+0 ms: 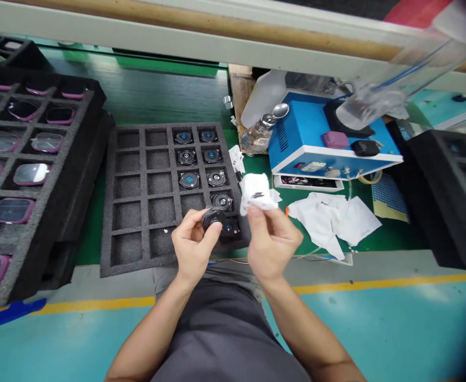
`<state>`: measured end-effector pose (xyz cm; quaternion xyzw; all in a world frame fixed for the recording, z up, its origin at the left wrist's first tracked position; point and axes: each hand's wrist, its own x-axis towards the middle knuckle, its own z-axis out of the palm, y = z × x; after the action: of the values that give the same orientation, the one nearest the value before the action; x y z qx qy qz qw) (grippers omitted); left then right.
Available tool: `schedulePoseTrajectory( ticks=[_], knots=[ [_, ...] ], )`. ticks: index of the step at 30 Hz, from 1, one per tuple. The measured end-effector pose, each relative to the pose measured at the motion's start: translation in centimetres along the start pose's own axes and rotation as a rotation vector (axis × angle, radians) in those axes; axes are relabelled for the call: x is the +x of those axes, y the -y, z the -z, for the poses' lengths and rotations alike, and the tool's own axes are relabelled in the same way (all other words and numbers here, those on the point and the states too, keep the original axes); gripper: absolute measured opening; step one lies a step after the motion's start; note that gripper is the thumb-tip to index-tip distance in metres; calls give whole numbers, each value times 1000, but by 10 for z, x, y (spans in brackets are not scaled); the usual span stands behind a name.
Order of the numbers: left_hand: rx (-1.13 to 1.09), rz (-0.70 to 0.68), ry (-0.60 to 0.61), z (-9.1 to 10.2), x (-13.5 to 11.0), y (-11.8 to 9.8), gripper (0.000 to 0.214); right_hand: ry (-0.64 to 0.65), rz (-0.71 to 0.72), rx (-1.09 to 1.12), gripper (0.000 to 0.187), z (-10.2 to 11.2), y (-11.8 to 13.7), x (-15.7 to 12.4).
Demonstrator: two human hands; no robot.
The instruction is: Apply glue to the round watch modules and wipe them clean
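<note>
Up over the near right corner of a square-pocketed dark grey foam tray (142, 185), the person's left hand (193, 241) has a round black watch body (214, 217) pinched between thumb and fingers. The right hand (272, 241) has got a kinda bunched-up white cloth with black smudges (255, 185) gripped just off the tray's right edge. More round black watches (188, 179) sit in the tray toward that edge, faces up.
</note>
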<state>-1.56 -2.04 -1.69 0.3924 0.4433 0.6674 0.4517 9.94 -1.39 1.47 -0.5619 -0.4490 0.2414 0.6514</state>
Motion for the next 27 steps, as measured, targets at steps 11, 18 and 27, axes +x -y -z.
schedulePoseTrajectory(
  ticks=[11, 18, 27],
  knots=[
    [171, -136, -65, -6, -2, -8, 11, 77, 276, -118, 16, -15, -23, -26],
    [240, -210, -131, -11, -3, -6, 13, 86, 354, -239, 16, -19, -28, -26],
    [311, -134, -61, -9, -7, -5, 15, 135, 476, -356, 8, -8, -31, -22]
  ],
)
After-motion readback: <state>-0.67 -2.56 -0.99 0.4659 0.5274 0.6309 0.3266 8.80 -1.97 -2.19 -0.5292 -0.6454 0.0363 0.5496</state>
